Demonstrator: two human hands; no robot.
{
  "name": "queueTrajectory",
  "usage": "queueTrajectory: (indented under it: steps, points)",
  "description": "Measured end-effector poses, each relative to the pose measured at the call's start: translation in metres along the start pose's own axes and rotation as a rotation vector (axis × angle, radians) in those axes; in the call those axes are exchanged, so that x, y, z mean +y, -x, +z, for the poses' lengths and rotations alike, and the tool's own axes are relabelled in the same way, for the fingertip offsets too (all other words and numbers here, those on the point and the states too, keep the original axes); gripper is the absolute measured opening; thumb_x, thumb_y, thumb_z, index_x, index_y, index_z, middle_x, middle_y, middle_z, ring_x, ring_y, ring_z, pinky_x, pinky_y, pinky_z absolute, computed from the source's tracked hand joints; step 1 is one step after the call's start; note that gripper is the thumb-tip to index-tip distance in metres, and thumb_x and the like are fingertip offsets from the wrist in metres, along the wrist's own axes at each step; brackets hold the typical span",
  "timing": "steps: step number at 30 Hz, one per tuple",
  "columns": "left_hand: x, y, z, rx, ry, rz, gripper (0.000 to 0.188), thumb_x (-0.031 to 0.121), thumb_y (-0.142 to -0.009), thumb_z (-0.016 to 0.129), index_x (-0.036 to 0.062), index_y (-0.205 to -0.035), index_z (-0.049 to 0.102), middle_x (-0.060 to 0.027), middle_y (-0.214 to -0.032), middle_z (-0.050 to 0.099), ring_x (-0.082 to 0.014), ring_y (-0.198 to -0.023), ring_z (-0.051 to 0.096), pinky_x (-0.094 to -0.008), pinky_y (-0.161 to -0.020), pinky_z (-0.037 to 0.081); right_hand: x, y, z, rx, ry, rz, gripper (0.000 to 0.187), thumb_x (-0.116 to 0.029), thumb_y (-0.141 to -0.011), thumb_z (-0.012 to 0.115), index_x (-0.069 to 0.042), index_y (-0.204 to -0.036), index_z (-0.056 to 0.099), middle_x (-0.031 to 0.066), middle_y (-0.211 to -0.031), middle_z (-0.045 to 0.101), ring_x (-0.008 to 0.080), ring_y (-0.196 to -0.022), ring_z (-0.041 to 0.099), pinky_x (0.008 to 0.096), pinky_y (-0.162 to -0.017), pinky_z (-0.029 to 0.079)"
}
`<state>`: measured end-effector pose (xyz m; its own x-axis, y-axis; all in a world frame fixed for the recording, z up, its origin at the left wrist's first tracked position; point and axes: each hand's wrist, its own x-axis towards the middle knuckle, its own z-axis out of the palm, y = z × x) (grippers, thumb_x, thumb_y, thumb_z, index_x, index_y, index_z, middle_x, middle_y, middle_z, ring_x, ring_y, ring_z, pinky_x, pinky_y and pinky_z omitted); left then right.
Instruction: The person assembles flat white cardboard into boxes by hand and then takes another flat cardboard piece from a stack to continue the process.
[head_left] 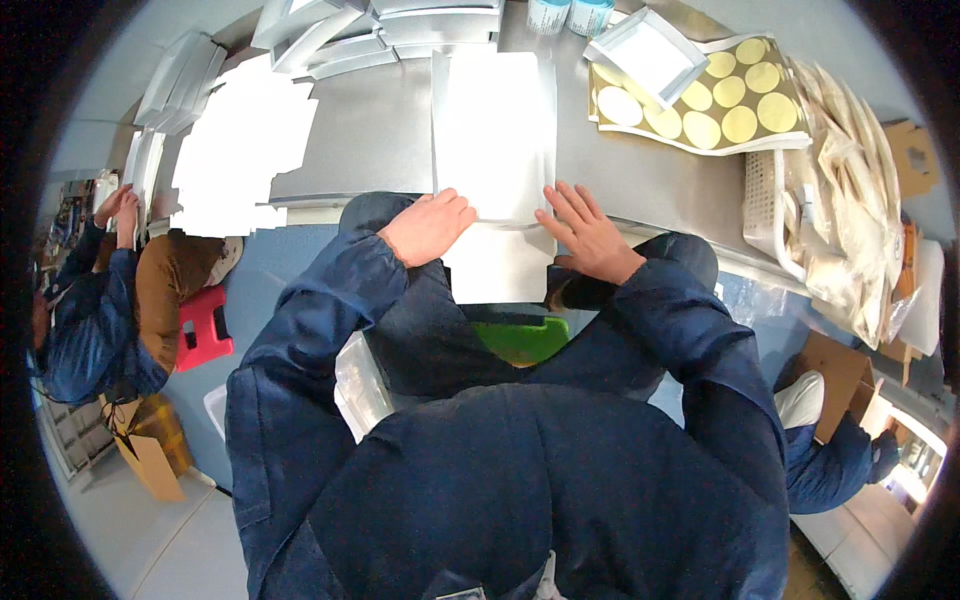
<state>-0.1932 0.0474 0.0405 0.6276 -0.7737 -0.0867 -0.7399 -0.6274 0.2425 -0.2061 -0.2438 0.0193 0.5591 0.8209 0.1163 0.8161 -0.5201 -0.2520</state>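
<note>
A white cardboard box (494, 140), partly folded with its side walls standing up, lies in front of me across the table's near edge. Its white end flap (500, 265) juts past that edge above my lap. At the near left corner, my left hand (430, 225) has its fingers curled together on the side wall. My right hand (588, 230) rests against the near right corner, fingers spread and thumb pointing inward. The undersides of both hands' fingers are hidden.
A pile of flat white blanks (240, 145) lies left; finished boxes (440, 22) are stacked behind. Far right are an open box tray (648, 55), gold round-sticker sheets (740, 95), a white basket (765, 200) and plastic bags (840, 190). Co-workers (90, 310) sit at both sides.
</note>
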Motion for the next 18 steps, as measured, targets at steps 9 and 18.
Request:
queueTrajectory:
  steps: [9,18]
  points:
    - [-0.005,0.014,-0.026,0.118,0.351,0.062,0.038,0.003,-0.073,0.055,0.0001,-0.110,0.048,-0.0192,-0.120,0.047,-0.0338,-0.115,0.046,-0.0404,-0.099,0.037,-0.001,-0.002,0.015,0.055,0.043,-0.110,0.045,-0.020,-0.060,0.071,-0.010,-0.102,0.056,0.0107,-0.126,0.046,0.0316,-0.131,0.033,0.0557,-0.109,0.023]
    - [0.029,0.068,0.047,0.284,0.416,-0.281,0.056,0.001,-0.068,0.068,-0.0012,-0.118,0.043,-0.0213,-0.123,0.046,-0.0372,-0.116,0.045,-0.0408,-0.100,0.037,-0.006,0.001,0.020,0.144,-0.067,-0.006,0.064,-0.008,-0.061,0.062,-0.004,-0.124,0.048,0.0146,-0.135,0.042,0.0350,-0.132,0.032,0.0533,-0.109,0.024]
